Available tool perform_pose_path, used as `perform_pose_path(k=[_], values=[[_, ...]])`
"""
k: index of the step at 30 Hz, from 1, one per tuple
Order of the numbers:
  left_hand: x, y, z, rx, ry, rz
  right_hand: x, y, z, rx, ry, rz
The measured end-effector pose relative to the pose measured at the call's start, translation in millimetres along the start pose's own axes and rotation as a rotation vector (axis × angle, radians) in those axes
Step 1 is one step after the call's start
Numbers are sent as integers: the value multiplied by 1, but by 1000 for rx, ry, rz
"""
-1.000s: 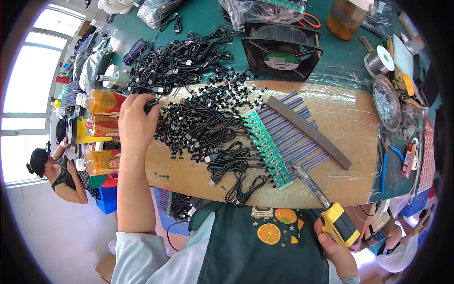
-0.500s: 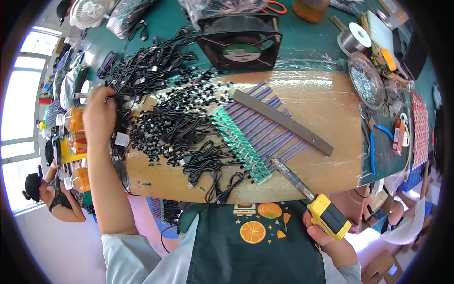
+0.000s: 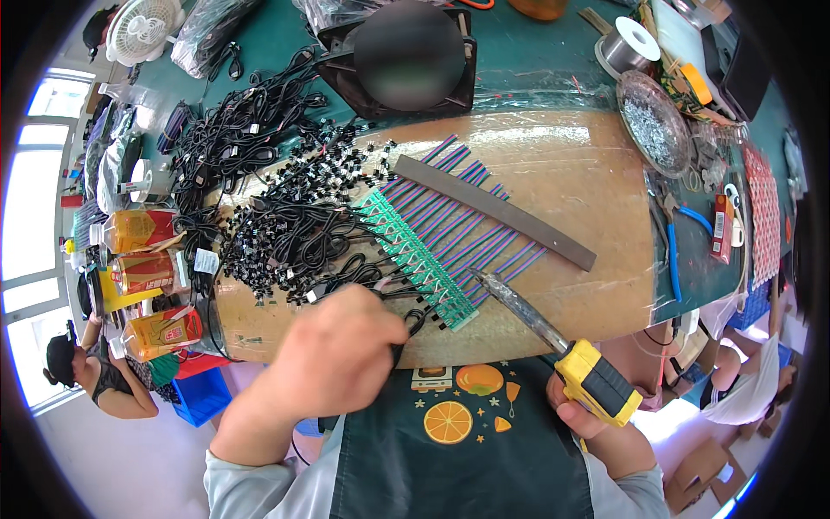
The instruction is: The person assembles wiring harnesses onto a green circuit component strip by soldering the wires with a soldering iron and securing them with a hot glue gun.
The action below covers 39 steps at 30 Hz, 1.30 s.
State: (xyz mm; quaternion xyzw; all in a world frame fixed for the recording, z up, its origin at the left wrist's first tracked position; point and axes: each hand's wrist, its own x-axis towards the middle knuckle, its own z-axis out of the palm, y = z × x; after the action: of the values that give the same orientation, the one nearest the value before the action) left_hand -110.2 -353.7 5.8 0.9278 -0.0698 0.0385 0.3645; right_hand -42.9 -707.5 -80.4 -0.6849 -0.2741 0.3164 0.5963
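Observation:
My left hand (image 3: 341,350) is closed and a little blurred, low over the near edge of the work board, next to the black cables (image 3: 346,272). What it pinches, if anything, is hidden by its fingers. In my right hand (image 3: 588,421) is a soldering iron (image 3: 596,381) with a yellow and black handle. Its metal tip points to the far left, by the near end of a green circuit board strip (image 3: 419,259). Striped ribbon wires (image 3: 445,233) run from the strip to the right, with a dark flat bar (image 3: 497,214) lying across them.
A black box fan (image 3: 346,78) stands at the back. On the left are cable bundles (image 3: 246,134), small black connectors (image 3: 246,251) and orange drink bottles (image 3: 143,229). Solder wire (image 3: 627,48), a dish of metal bits (image 3: 653,125) and blue-handled pliers (image 3: 673,251) lie right.
My left hand has come from the bottles and cables at the far left to the near edge of the board. My right hand still holds the soldering iron in nearly the same place.

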Motion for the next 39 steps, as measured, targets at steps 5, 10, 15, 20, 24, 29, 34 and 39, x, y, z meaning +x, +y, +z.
perform_pose_path(k=[5,10,15,20,24,29,34,39], values=[[3,-1,37,57,21,127,-3,3,-1,17,15,-26],[-1,-10,60,73,188,161,15,-12,-2,42,22,-67],[3,-15,69,286,373,229,16,-13,-5,19,-15,-58],[5,-5,58,336,354,-10,10,-6,-2,43,1,-35],[9,-2,55,352,303,-129,13,-9,-3,54,-4,-46],[6,-2,51,324,227,-208,15,-11,-3,55,-3,-61],[11,8,44,152,239,-131,15,-13,-5,8,8,-59],[10,10,49,132,171,-138,7,-2,-5,-6,-21,-93]])
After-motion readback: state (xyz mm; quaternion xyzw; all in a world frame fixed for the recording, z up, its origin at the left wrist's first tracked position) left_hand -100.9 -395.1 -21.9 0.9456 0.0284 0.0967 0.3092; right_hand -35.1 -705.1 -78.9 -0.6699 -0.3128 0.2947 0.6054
